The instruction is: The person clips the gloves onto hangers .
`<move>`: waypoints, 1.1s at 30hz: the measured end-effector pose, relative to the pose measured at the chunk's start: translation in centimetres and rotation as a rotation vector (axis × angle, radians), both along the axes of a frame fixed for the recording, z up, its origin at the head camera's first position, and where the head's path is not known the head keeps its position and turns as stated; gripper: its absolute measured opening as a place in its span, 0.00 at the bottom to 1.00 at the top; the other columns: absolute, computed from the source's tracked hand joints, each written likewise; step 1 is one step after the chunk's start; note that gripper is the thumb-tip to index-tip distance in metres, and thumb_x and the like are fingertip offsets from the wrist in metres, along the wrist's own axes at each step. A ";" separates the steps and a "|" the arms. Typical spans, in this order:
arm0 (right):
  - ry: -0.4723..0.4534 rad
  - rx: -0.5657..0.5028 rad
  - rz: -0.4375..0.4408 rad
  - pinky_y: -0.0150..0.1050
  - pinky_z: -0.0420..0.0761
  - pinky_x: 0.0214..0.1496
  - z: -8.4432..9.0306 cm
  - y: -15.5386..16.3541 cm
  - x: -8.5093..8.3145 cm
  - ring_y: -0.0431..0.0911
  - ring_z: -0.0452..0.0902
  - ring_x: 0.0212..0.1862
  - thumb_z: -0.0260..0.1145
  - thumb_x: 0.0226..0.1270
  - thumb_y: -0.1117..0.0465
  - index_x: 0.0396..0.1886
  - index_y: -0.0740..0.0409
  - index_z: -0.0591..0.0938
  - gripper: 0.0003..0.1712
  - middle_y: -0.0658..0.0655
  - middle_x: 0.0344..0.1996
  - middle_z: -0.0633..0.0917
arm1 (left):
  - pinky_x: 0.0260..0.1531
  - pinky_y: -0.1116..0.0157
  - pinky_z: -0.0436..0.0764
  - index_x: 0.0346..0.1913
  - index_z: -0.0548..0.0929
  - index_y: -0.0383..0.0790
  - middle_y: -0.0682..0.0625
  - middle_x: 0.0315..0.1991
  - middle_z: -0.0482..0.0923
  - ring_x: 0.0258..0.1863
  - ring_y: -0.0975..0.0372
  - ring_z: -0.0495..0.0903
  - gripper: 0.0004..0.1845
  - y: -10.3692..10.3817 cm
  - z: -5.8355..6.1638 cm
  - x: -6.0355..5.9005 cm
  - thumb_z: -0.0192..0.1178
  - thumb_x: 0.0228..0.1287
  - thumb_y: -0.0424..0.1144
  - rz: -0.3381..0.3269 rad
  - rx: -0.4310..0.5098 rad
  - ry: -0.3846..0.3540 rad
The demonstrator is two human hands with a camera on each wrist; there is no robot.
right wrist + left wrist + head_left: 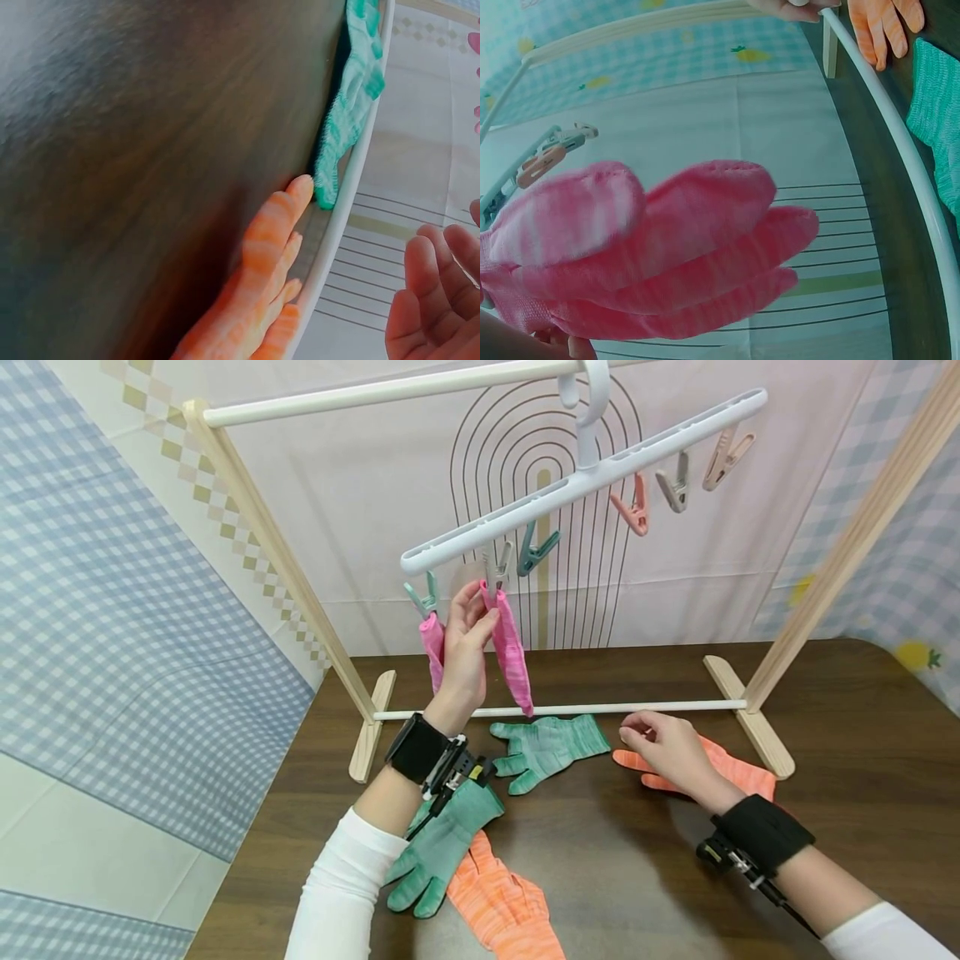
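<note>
My left hand [467, 647] pinches the cuff of a pink knit glove [512, 652], just below a grey clip [498, 567] on the white hanger [525, 514]. The glove's fingers point down, and in the left wrist view this pink glove [652, 255] fills the foreground. A second pink glove [432, 647] hangs from a light teal clip [423, 596] at the hanger's low left end, partly behind my left hand. My right hand [672, 756] holds nothing, its fingers loosely bent above an orange glove [738, 768] on the table.
The hanger tilts on the white top rail [375, 395] of a wooden-legged rack. A dark teal clip [536, 550], a pink clip [633, 508] and further clips hang without gloves. Green gloves [551, 747] and another orange glove [506, 902] lie on the brown table [622, 868].
</note>
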State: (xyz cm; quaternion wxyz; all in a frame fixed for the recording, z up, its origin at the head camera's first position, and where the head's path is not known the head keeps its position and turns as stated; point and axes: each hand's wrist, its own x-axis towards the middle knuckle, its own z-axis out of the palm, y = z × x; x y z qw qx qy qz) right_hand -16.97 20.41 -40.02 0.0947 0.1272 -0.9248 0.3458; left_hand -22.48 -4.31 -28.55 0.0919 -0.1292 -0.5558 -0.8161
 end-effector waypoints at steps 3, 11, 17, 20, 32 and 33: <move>-0.001 0.020 -0.017 0.33 0.67 0.28 -0.2 0.2 0.0 0.42 0.71 0.28 0.58 0.61 0.56 0.35 0.56 0.80 0.09 0.52 0.26 0.81 | 0.54 0.65 0.64 0.62 0.57 0.37 0.43 0.60 0.63 0.55 0.61 0.66 0.24 -0.1 -0.2 0.0 0.45 0.63 0.29 0.000 -0.008 0.003; -0.013 0.077 -0.043 0.32 0.65 0.25 -0.5 1.1 0.0 0.41 0.71 0.26 0.58 0.60 0.58 0.39 0.59 0.80 0.12 0.52 0.23 0.81 | 0.61 0.61 0.59 0.62 0.58 0.38 0.43 0.61 0.62 0.60 0.58 0.62 0.23 -0.4 -1.0 0.0 0.45 0.64 0.31 0.021 -0.035 -0.021; -0.069 0.094 -0.044 0.32 0.66 0.27 -0.7 1.9 0.2 0.39 0.67 0.20 0.57 0.62 0.57 0.37 0.58 0.80 0.11 0.52 0.23 0.81 | 0.60 0.59 0.58 0.61 0.61 0.38 0.44 0.59 0.63 0.59 0.58 0.63 0.21 -0.5 -1.9 -0.2 0.44 0.66 0.34 0.056 -0.061 -0.050; -0.066 0.109 -0.048 0.33 0.65 0.27 -0.9 2.2 0.2 0.39 0.66 0.20 0.56 0.62 0.57 0.36 0.57 0.80 0.10 0.51 0.24 0.81 | 0.59 0.60 0.60 0.61 0.60 0.37 0.44 0.58 0.63 0.57 0.58 0.64 0.21 -0.6 -2.4 -0.3 0.43 0.66 0.35 0.060 -0.073 -0.054; -0.039 0.160 -0.052 0.34 0.64 0.26 -1.5 3.0 0.4 0.40 0.67 0.21 0.57 0.62 0.57 0.35 0.60 0.79 0.11 0.54 0.24 0.81 | 0.57 0.64 0.62 0.59 0.62 0.36 0.44 0.57 0.64 0.53 0.59 0.67 0.19 -0.9 -4.4 -0.3 0.41 0.67 0.37 0.062 -0.097 -0.089; -0.044 0.159 -0.056 0.34 0.64 0.26 -1.5 3.1 0.5 0.40 0.67 0.21 0.57 0.62 0.58 0.35 0.60 0.79 0.10 0.54 0.24 0.81 | 0.59 0.63 0.60 0.59 0.62 0.36 0.44 0.58 0.64 0.54 0.58 0.66 0.19 -1.0 -4.5 -0.2 0.41 0.67 0.37 0.063 -0.110 -0.083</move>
